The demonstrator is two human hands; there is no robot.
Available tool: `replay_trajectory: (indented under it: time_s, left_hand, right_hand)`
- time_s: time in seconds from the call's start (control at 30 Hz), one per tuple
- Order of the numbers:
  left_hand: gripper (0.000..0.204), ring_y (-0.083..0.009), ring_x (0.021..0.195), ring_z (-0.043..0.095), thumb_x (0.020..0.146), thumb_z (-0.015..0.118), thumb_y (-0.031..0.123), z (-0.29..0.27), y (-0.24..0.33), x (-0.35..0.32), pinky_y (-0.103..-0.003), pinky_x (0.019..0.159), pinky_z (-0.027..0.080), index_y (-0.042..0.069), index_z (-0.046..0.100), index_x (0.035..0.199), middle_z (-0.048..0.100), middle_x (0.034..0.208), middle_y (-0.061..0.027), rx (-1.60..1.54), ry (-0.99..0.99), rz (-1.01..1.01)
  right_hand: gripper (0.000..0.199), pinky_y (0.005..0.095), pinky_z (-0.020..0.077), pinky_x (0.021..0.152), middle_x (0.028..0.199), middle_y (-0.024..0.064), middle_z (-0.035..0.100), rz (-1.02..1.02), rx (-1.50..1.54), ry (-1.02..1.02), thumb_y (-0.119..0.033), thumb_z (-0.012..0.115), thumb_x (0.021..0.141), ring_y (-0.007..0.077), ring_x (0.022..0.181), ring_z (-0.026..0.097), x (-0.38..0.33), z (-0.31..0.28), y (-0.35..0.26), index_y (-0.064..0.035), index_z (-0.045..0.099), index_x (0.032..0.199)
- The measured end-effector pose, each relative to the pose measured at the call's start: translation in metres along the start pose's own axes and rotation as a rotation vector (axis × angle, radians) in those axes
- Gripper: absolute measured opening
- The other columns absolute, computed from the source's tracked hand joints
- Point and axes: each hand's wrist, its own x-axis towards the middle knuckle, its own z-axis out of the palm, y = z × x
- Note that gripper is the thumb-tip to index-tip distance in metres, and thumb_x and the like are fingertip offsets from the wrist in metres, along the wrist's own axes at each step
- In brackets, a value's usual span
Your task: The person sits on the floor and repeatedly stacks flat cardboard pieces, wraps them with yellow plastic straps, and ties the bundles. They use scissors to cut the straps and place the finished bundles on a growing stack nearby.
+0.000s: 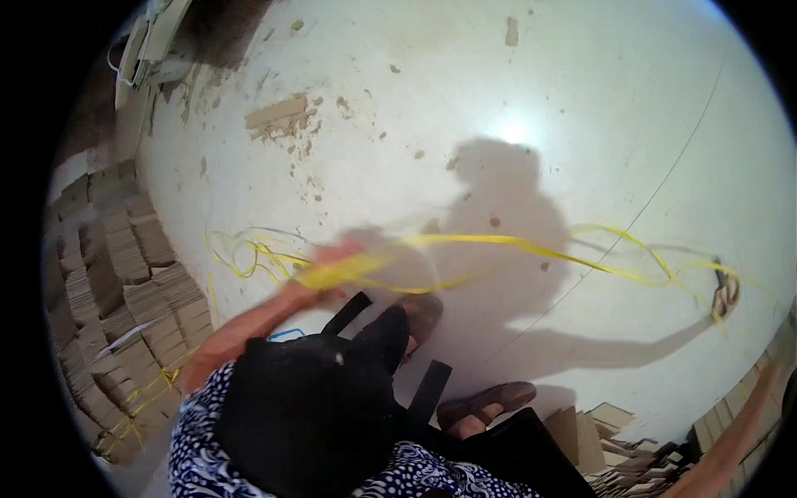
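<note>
My left hand (336, 264), smeared by motion, is closed around a bunch of yellow plastic strapping (490, 239) in front of my body. From it, loose loops hang to the left, and long bands stretch right across the pale floor, ending in a tangle near the right side. My right forearm (743, 427) rises at the lower right. At the dark rim, what shows of my right hand (779, 369) is blurred, its fingers hidden. A hand-shaped shadow falls on the floor by the strapping's right end.
Stacked brown cardboard pieces (158, 307), some tied with yellow straps, line the left. More cardboard stacks (635, 452) stand at the lower right. A torn cardboard scrap (278, 116) and small bits litter the floor (398, 166). My brown shoes (490, 402) are below the strapping.
</note>
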Motion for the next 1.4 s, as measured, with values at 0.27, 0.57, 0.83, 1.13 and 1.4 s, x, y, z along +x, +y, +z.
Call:
replay_trajectory:
  time_s: [0.27, 0.57, 0.83, 1.13, 1.4]
  left_hand:
    - [0.024, -0.0191, 0.066, 0.054, 0.074, 0.062, 0.023, 0.162, 0.112, 0.142, -0.031, 0.055, 0.044, 0.008, 0.057, 0.091, 0.054, 0.078, -0.0045, 0.168, 0.178, 0.980]
    - [0.027, -0.0316, 0.101, 0.057, 0.087, 0.047, 0.015, -0.220, -0.227, 0.129, -0.045, 0.079, 0.049, 0.005, 0.057, 0.109, 0.053, 0.118, -0.0165, 0.879, 0.595, -0.732]
    - [0.044, -0.0246, 0.109, 0.056, 0.089, 0.047, 0.013, -0.440, -0.372, -0.130, -0.033, 0.093, 0.042, 0.000, 0.046, 0.131, 0.058, 0.120, -0.0166, 0.444, 0.524, -0.466]
    - [0.036, -0.0121, 0.057, 0.043, 0.098, 0.044, 0.034, -0.309, -0.346, -0.229, -0.027, 0.054, 0.040, 0.000, 0.056, 0.099, 0.049, 0.068, -0.0049, 0.063, 0.362, -0.808]
    - [0.033, -0.0107, 0.050, 0.043, 0.097, 0.040, 0.040, -0.271, -0.315, -0.151, -0.024, 0.046, 0.035, 0.009, 0.049, 0.099, 0.042, 0.061, 0.0001, -0.024, 0.363, -1.119]
  right_hand:
    - [0.019, 0.0191, 0.0242, 0.047, 0.064, -0.0073, 0.036, 0.001, -0.038, 0.125, -0.029, 0.049, 0.097, 0.0014, 0.054, 0.029, -0.096, -0.095, -0.129, -0.0107, 0.052, 0.096]
    - [0.019, 0.0180, 0.0230, 0.044, 0.063, -0.0082, 0.037, 0.113, 0.224, -0.360, -0.027, 0.048, 0.098, 0.0000, 0.051, 0.030, -0.212, 0.039, -0.307, -0.0130, 0.050, 0.086]
    - [0.023, 0.0201, 0.0234, 0.039, 0.059, -0.0066, 0.036, 0.170, 0.291, -0.546, -0.026, 0.048, 0.097, 0.0016, 0.046, 0.030, -0.136, 0.149, -0.292, -0.0141, 0.047, 0.078]
    - [0.024, 0.0206, 0.0261, 0.042, 0.060, -0.0063, 0.037, 0.122, 0.188, -0.508, -0.027, 0.047, 0.097, 0.0023, 0.051, 0.033, -0.104, 0.179, -0.164, -0.0105, 0.050, 0.080]
    - [0.029, 0.0254, 0.0344, 0.051, 0.059, -0.0023, 0.044, 0.159, 0.168, -0.394, -0.030, 0.052, 0.094, 0.0071, 0.054, 0.040, -0.121, 0.250, -0.120, -0.0046, 0.058, 0.082]
